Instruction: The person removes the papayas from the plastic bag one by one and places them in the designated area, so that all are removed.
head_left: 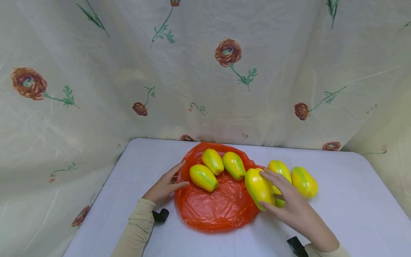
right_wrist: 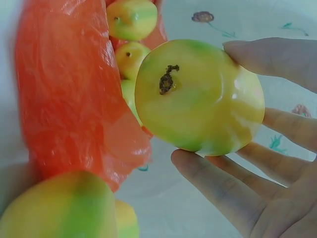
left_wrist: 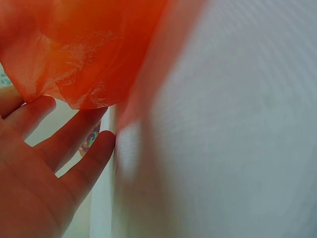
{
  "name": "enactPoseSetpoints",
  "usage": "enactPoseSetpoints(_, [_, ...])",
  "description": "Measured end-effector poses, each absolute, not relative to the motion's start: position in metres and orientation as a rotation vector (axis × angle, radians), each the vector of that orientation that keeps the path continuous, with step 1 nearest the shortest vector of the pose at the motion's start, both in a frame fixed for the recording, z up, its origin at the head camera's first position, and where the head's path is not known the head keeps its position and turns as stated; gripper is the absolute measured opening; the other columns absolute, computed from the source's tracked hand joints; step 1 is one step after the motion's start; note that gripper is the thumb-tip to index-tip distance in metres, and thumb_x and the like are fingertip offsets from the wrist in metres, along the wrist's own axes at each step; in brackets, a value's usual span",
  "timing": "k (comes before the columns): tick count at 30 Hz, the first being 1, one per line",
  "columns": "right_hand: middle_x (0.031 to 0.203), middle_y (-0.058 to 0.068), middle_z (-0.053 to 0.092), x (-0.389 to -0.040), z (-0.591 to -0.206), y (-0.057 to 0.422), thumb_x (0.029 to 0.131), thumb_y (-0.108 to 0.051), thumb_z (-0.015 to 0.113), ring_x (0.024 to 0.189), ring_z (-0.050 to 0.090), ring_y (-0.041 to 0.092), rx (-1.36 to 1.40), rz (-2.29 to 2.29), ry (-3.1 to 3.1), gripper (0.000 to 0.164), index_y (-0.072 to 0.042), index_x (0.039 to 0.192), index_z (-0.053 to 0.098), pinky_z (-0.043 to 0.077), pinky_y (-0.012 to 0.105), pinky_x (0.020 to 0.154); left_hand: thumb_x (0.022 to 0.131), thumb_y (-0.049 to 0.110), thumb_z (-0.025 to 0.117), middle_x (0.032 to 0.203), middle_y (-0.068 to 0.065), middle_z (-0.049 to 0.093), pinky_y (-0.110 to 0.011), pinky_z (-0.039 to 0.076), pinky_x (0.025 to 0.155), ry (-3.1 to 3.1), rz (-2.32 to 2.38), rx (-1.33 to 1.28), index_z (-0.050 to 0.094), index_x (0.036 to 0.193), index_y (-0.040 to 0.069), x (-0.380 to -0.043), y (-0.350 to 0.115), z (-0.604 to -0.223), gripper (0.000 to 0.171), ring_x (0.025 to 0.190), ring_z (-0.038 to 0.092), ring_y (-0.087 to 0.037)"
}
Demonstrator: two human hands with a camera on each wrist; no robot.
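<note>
My right hand (head_left: 292, 201) holds a glossy yellow papaya (head_left: 259, 189) with green streaks, thumb on one side and fingers on the other. The fruit is over the right rim of a red plastic bag (head_left: 218, 210), and its dark stem scar shows in the right wrist view. Three similar papayas (head_left: 203, 177) lie in the far half of the spread bag. At the bag's left rim is my left hand (head_left: 165, 184). Its fingers (left_wrist: 81, 163) are spread and fairly straight in the left wrist view, with fingertips touching the thin red plastic.
Right of the bag, more papayas (head_left: 304, 182) lie on the white table (head_left: 346, 210), partly hidden behind my right hand and the held fruit. A flower-patterned cloth (head_left: 192, 71) hangs behind the table. Dark straps with small mounts (head_left: 160, 215) sit at both wrists.
</note>
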State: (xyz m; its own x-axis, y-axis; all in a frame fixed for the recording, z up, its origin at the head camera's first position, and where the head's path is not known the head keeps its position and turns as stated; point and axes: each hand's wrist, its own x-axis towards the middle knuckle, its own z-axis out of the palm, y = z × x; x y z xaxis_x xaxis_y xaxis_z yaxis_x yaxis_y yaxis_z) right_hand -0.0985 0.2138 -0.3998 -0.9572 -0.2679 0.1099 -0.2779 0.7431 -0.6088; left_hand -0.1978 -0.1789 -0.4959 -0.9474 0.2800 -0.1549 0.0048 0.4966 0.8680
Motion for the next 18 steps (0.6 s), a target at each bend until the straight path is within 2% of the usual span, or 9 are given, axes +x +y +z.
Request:
enactPoseSetpoints(4, [0.164,0.013,0.039,-0.098,-0.398,0.220,0.086,-0.026,0.085,0.142,0.046,0.042,0.423,1.061,-2.924,0.081,-0.024,0.156,0.045,0.062,0.054,0.090,0.094,0.039,0.075,0.168,0.003,0.036,-0.052,0.045,0.118,2.468,1.426,0.244,0.027,0.163,0.041,-0.198,-0.179,-0.496,0.084,0.145,0.044,-0.029])
enactPoseSetpoints(11, [0.161,0.016,0.044,-0.097,-0.395,0.232,0.084,-0.022,0.087,0.139,0.047,0.045,0.424,1.000,-2.898,0.082,-0.021,0.155,0.046,0.064,0.048,0.085,0.094,0.040,0.076,0.168,0.004,0.036,-0.054,0.045,0.118,2.468,1.433,0.230,0.028,0.162,0.043,-0.198,-0.179,-0.497,0.083,0.146,0.043,-0.029])
enactPoseSetpoints(18, [0.159,0.020,0.045,-0.098,-0.393,0.247,0.082,-0.018,0.088,0.137,0.048,0.046,0.405,0.943,-2.896,0.082,-0.016,0.154,0.047,0.063,0.052,0.086,0.094,0.037,0.076,0.169,0.005,0.035,-0.055,0.044,0.118,2.454,1.445,0.235,0.028,0.162,0.043,-0.198,-0.179,-0.497,0.084,0.148,0.042,-0.030])
